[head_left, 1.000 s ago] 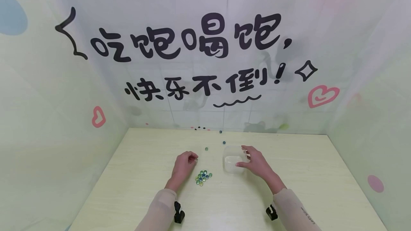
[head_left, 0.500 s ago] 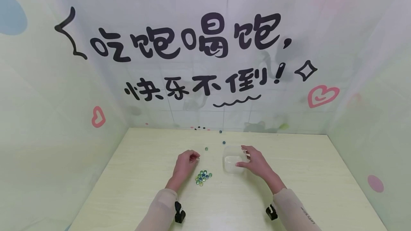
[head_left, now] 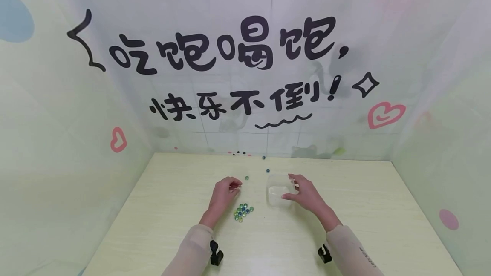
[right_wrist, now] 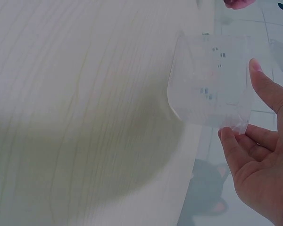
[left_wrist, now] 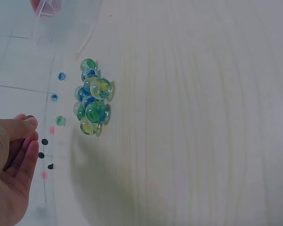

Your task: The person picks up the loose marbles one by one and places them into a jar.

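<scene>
My left hand [head_left: 225, 193] is raised just left of a small cluster of glass marbles [head_left: 243, 212]. Its thumb and fingertips pinch a small pale marble [head_left: 239, 188], mostly covered by the fingers; in the left wrist view the marble cannot be made out. The clustered marbles are clear with green, blue and yellow swirls. To the right, my right hand [head_left: 307, 195] grips the side of a clear plastic container [head_left: 274, 199], with the thumb on one side and the fingers on another. In the right wrist view the container [right_wrist: 207, 80] stands on the table, and no marbles show inside.
A loose green marble [head_left: 247, 178] lies behind the cluster. Two blue marbles, one nearer [head_left: 268, 170] and one at the back edge [head_left: 263, 157], sit farther off. A printed cloth backdrop [head_left: 245, 97] rises behind the pale wooden table [head_left: 153, 225].
My left hand has moved a little to the right and away from me, carrying the pinched marble toward the container. The right hand and container have stayed in place.
</scene>
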Tool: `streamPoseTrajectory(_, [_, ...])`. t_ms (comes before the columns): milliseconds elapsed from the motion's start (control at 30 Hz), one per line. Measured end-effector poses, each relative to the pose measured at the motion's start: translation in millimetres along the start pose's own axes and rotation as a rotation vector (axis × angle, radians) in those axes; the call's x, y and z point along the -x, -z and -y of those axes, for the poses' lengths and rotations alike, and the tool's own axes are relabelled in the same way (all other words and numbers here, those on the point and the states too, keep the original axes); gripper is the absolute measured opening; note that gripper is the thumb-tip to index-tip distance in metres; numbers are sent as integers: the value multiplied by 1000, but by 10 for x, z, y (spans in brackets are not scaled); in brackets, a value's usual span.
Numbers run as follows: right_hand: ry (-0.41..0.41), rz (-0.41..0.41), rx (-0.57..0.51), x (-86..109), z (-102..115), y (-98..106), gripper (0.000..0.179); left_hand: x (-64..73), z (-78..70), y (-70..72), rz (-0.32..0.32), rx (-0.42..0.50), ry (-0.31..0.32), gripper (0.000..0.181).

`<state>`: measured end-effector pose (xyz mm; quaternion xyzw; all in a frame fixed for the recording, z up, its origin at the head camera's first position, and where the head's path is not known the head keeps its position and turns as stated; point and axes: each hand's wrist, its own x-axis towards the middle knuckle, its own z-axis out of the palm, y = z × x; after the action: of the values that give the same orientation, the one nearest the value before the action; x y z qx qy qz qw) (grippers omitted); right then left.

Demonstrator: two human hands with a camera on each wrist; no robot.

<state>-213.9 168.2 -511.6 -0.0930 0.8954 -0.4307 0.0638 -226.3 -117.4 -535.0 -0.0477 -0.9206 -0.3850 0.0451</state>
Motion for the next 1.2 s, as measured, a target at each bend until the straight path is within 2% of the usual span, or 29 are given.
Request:
streamPoseTrajectory(533, [-5,-17,28,0,-6,-11,77,-4,-95,-9,12,12,-33,19])
streamPoseTrajectory(1033, [-4,-17,10,-6,-9,-17,78,-24,-157,-14,9,44,-102,19])
streamPoseTrajectory(1200, [-1,-15,15,-5,-24,-18,79,-30,-178,-18,12,48,-100,18])
